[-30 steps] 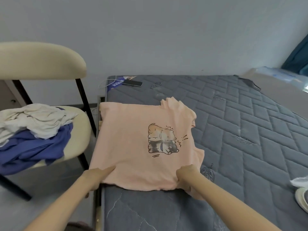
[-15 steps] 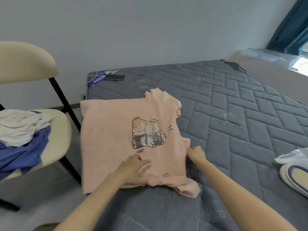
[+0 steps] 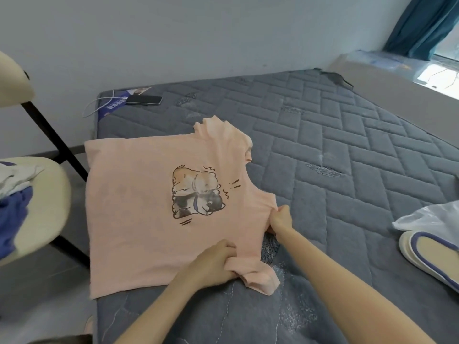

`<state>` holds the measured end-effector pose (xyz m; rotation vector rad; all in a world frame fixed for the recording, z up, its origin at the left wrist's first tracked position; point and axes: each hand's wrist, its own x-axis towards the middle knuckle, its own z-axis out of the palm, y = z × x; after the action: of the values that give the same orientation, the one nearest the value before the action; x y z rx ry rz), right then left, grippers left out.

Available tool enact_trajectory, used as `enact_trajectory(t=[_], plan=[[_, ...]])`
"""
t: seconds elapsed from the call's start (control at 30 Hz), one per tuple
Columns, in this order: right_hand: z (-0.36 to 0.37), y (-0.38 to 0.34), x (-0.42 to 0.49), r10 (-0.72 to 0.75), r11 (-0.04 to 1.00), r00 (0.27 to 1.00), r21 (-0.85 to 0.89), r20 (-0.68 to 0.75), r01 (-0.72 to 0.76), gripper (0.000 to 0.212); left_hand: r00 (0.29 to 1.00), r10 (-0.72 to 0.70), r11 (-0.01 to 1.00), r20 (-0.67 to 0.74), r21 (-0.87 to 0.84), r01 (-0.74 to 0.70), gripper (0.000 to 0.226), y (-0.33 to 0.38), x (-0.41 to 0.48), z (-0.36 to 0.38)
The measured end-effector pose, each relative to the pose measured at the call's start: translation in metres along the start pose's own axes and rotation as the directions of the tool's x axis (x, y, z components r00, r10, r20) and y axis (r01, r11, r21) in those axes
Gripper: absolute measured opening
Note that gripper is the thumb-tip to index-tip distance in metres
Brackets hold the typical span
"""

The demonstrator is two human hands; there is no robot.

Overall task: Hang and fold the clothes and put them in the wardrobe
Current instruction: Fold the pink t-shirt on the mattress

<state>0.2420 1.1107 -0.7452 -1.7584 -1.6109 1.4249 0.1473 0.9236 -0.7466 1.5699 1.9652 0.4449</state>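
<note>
Lying flat and print-up on the grey quilted mattress (image 3: pixel 347 150), your pink T-shirt (image 3: pixel 139 219) hangs its hem side just off the bed's left edge. Your left hand (image 3: pixel 213 264) has slid over from the hem corner and now bunches the near sleeve (image 3: pixel 258 278). Your right hand (image 3: pixel 280 218) pinches the shoulder edge just beyond. Looks like smoothing's done and the sleeve fold's starting. It's thin, soft jersey, so it'll probably wrinkle easily. More clothes (image 3: pixel 12 194) wait on the cream chair (image 3: pixel 42 219).

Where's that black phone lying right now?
In the head view, the phone lies at the far left corner of the mattress, beside a blue label and a white cable, beyond the pink T-shirt.
</note>
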Motion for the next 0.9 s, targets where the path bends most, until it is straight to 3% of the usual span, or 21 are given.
enact_trajectory(t=[0.1, 0.23, 0.3, 0.37, 0.47, 0.53, 0.63, 0.77, 0.83, 0.9], plan=[[-0.009, 0.013, -0.003, -0.055, 0.996, 0.99, -0.072, -0.13, 0.046, 0.01, 0.999, -0.048, 0.991, 0.005, -0.127, 0.048, 0.052, -0.001, -0.003, -0.01], [-0.014, 0.03, -0.002, -0.113, 0.982, 0.986, -0.166, -0.126, 0.092, 0.019, 0.997, -0.059, 0.986, 0.04, -0.156, 0.065, 0.034, -0.002, -0.007, -0.015], [-0.019, 0.029, 0.0, -0.003, 1.0, 0.999, -0.023, -0.054, 0.002, 0.027, 0.996, -0.072, 0.985, 0.049, -0.156, 0.079, 0.029, -0.003, -0.009, -0.014], [-0.025, 0.021, -0.002, 0.092, 0.988, 0.986, 0.109, 0.137, -0.108, 0.032, 0.996, -0.083, 0.985, 0.029, -0.152, 0.087, 0.021, -0.003, -0.01, -0.012], [-0.03, 0.013, -0.009, 0.107, 0.986, 0.936, 0.088, 0.335, -0.144, 0.021, 0.991, -0.13, 0.973, -0.014, -0.194, 0.124, 0.028, 0.001, -0.009, -0.014], [-0.029, 0.018, -0.012, 0.095, 0.976, 0.926, 0.151, 0.365, -0.159, 0.016, 0.989, -0.146, 0.951, -0.014, -0.277, 0.137, 0.03, 0.004, -0.009, -0.014], [-0.027, 0.027, -0.015, 0.046, 0.97, 0.962, 0.217, 0.27, -0.108, 0.018, 0.992, -0.124, 0.933, -0.001, -0.34, 0.117, 0.029, 0.002, -0.015, -0.015], [-0.031, 0.033, -0.013, -0.022, 0.997, 0.988, 0.075, 0.156, 0.011, 0.023, 0.995, -0.089, 0.958, 0.052, -0.267, 0.1, 0.039, -0.009, -0.026, -0.01], [-0.036, 0.032, -0.016, -0.017, 0.996, 0.981, -0.083, 0.193, 0.033, 0.022, 0.991, -0.089, 0.968, 0.095, -0.225, 0.109, 0.036, -0.013, -0.029, -0.004], [-0.04, 0.026, -0.022, 0.051, 0.989, 0.945, -0.145, 0.324, -0.004, 0.026, 0.987, -0.102, 0.972, 0.121, -0.197, 0.125, 0.029, -0.014, -0.029, 0.0]])
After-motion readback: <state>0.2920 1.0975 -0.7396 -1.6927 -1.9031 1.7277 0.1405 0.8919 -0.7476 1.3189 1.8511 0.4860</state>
